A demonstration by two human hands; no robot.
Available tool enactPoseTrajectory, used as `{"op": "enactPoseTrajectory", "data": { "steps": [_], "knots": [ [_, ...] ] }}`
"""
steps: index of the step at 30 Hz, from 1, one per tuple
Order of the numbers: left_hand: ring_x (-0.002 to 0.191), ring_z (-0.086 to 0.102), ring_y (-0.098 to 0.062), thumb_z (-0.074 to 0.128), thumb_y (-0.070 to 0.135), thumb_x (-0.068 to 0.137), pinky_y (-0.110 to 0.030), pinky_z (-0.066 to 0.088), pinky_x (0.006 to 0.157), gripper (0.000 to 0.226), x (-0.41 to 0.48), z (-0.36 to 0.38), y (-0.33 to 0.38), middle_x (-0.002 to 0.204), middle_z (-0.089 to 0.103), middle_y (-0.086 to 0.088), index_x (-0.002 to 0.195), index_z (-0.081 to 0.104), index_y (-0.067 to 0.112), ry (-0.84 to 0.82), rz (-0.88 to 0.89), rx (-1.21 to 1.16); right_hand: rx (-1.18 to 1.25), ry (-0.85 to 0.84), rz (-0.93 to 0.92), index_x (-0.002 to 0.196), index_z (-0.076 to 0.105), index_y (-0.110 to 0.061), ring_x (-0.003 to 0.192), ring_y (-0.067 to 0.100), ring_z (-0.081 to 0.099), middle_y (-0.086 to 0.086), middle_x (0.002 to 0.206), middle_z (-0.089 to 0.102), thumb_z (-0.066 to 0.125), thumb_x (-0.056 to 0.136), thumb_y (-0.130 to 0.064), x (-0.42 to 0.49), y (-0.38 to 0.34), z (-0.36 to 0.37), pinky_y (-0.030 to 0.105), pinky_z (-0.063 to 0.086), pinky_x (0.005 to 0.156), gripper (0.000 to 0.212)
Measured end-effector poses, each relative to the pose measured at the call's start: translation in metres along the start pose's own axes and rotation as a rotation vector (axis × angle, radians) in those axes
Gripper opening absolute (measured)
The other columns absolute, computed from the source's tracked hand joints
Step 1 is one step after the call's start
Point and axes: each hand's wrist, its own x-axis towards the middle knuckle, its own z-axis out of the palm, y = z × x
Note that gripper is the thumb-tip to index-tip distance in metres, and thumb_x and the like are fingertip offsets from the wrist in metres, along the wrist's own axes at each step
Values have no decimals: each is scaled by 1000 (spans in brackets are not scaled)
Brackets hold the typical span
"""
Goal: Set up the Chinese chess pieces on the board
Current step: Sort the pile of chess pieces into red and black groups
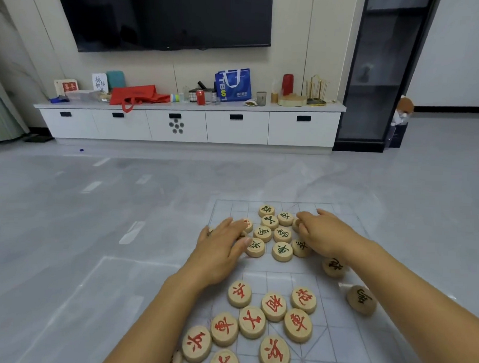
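While dark pieces (282, 251) lie bunched on the board (281, 276), left hand (221, 249): fingers (230, 227) flat; right hand (326, 234): curled, grip untellable; best lifted singly.

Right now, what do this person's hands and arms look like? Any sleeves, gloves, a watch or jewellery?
The left hand and right hand are bare, with no gloves. The left forearm and right forearm are bare too; no sleeve shows before the picture's lower edge. No watch or bracelet shows at either wrist. Whether there are rings is too small to tell.
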Motion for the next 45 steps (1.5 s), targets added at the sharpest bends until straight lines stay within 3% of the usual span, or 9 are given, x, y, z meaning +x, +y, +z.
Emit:
{"op": "enactPoseTrajectory", "data": {
  "steps": [8, 19, 20, 21, 23, 24, 27, 40, 45],
  "knots": [
    [142, 19, -9, 10, 43, 99, -53, -16, 112, 50, 89, -27, -16, 146, 40, 7, 135, 41, 28, -146, -34, 290, -42, -29, 119, 110, 45, -8, 106, 33, 53, 19, 107, 62, 36, 92, -21, 44, 62, -3, 41, 36, 104, 25],
    [127, 44, -5, 18, 68, 80, -17, 30, 105, 67, -96, -55, -88, 135, 50, 17, 124, 55, 34, 95, -172, 36, 78, 204, 205, 108, 56, -31, 104, 29, 61, 5, 104, 70, 31, 83, -43, -168, 72, 6, 36, 51, 86, 38],
    [127, 42, 0, 17, 76, 77, -11, 28, 104, 71, -115, -55, -81, 134, 47, 23, 124, 54, 37, 94, -148, 15, 68, 218, 179, 104, 57, -31, 95, 27, 65, 6, 93, 73, 38, 79, -46, -190, 56, 2, 28, 51, 80, 34],
    [125, 43, 3, 14, 83, 71, -3, 26, 99, 78, -128, -55, -70, 132, 47, 27, 122, 54, 40, 92, -116, 11, 78, 198, 183, 98, 59, -28, 82, 23, 68, 10, 80, 73, 58, 70, -47, -206, 40, 1, -8, 24, 75, 34],
    [117, 50, 2, 8, 93, 51, 1, 30, 84, 99, -141, -55, -49, 125, 56, 22, 116, 57, 36, 57, -83, 21, 7, 180, 117, 94, 62, -27, 62, 15, 71, 7, 68, 70, 84, 31, -34, -223, 5, -2, 16, 6, 21, 67],
    [113, 52, -1, 3, 96, 47, -2, 31, 81, 107, -142, -54, -38, 123, 58, 17, 116, 56, 33, 33, -83, 33, -17, 132, 107, 102, 59, -28, 71, 11, 72, 5, 81, 72, 82, 35, -33, -227, -14, -9, -10, 9, 63, 71],
    [121, 45, -1, 10, 86, 62, -12, 33, 94, 91, -133, -43, -5, 135, 50, 17, 129, 47, 36, -30, -100, -40, 168, 177, 5, 139, 23, -37, 137, 7, 30, -13, 147, 34, 41, 90, -26, -215, -37, -3, 12, 14, 107, 53],
    [121, 42, 2, 17, 93, 57, -22, 35, 102, 90, -108, -23, 16, 134, 42, 25, 131, 35, 46, -43, -40, -241, 491, 115, 25, 137, 27, -37, 129, 7, 38, -13, 137, 42, 42, 94, -29, -179, -42, -1, 22, 32, 103, 47],
    [141, 5, -4, 16, 97, 49, -38, 7, 118, 88, -85, -20, -12, 148, 3, 23, 129, 5, 61, 10, -85, -205, 285, 188, 205, 146, 0, -27, 144, 14, 0, -6, 155, -8, 37, 92, -46, -155, 6, 13, 30, 12, 116, 67]
  ]
}}
